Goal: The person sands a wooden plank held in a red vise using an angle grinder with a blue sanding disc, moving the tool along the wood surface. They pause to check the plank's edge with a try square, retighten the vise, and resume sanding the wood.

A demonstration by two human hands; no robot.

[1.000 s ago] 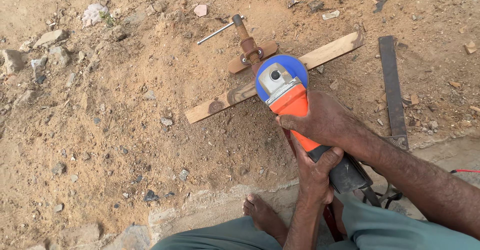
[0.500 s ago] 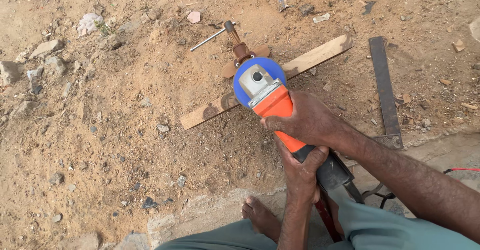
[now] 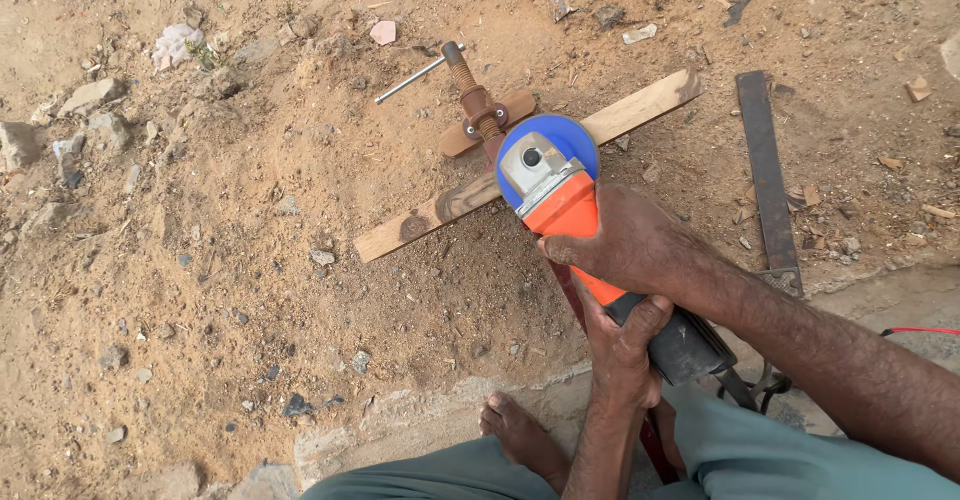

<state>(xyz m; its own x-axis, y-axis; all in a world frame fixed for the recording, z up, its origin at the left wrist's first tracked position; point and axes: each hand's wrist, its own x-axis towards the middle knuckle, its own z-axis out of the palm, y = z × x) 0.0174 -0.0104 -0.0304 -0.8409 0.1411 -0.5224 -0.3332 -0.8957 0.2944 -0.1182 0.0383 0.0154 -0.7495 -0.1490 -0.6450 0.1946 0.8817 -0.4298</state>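
From the head camera, the right hand (image 3: 625,245) is wrapped tight round the orange body of an angle grinder with a blue disc guard (image 3: 550,175), and the left hand (image 3: 620,345) is clenched on its black rear handle just behind. The disc sits over a long pale wooden strip (image 3: 640,108) pinned by a rusty screw clamp (image 3: 478,110) just ahead of the hands. This looks like grinding in progress; steady, level pressure seems called for. Sandy, stony ground (image 3: 200,260) lies all about, outdoors, with a flat dark metal bar (image 3: 765,170) to the right.
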